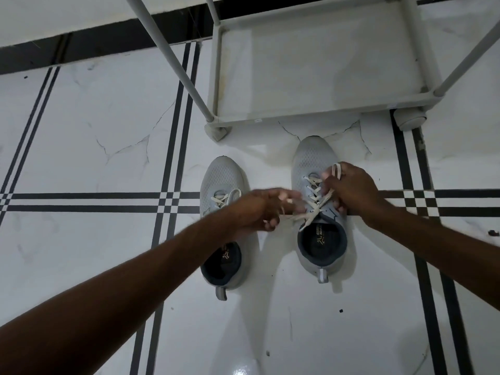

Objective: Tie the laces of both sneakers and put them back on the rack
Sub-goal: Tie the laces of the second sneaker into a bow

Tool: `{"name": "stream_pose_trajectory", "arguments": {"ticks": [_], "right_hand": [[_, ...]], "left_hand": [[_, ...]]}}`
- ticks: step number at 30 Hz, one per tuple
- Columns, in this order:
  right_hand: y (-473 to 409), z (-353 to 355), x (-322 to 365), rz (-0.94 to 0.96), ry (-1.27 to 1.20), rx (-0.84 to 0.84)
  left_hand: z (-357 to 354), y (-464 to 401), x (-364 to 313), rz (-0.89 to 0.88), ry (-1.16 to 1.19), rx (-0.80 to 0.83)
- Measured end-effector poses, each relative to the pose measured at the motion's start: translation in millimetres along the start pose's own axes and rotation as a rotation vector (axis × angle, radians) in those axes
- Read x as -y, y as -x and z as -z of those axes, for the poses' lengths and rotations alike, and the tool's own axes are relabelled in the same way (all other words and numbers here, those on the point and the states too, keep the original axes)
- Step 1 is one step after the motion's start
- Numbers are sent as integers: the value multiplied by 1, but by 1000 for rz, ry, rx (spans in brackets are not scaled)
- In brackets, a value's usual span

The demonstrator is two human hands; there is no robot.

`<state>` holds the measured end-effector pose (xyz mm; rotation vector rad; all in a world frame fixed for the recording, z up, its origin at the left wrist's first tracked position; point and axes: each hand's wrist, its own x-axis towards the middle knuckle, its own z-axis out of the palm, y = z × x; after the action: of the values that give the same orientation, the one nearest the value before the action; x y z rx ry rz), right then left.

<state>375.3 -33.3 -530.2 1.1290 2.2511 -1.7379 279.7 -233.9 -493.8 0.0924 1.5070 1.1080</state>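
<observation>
Partly blurred, left hand (pixel 257 209) and right hand (pixel 351 190) grip right sneaker's laces (pixel 315 204), covering knot

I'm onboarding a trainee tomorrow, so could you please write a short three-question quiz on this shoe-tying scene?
1. True or false: both sneakers sit on the rack.
2. Which sneaker's laces are being worked: A) left sneaker, B) right sneaker?
3. Fill in: the right hand holds a lace loop, while the left hand pulls a lace ____.

Key: 1. False, both stand on the floor in front of it. 2. B. 3. end.
</observation>
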Motion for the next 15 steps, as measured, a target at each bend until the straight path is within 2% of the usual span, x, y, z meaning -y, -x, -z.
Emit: {"name": "stream_pose_trajectory", "arguments": {"ticks": [1, 3, 5, 7, 9, 11, 13, 15], "right_hand": [[8, 3, -1, 110, 137, -56], [24, 6, -6, 262, 349, -152], [43, 7, -12, 214, 352, -137], [54, 7, -21, 31, 241, 21], [58, 0, -28, -97, 226, 136], [57, -7, -33, -100, 265, 132], [55, -13, -31, -77, 275, 114], [53, -21, -28, -54, 296, 118]], "left_hand": [[7, 5, -9, -49, -49, -55], [24, 21, -22, -163, -297, -241], [48, 37, -23, -217, -652, -438], [76, 56, -9, -83, -898, -495], [99, 74, 13, 176, -846, -403], [100, 86, 39, 351, -706, -304], [93, 85, 67, 314, -590, -342], [81, 79, 87, 209, -509, -464]]}}
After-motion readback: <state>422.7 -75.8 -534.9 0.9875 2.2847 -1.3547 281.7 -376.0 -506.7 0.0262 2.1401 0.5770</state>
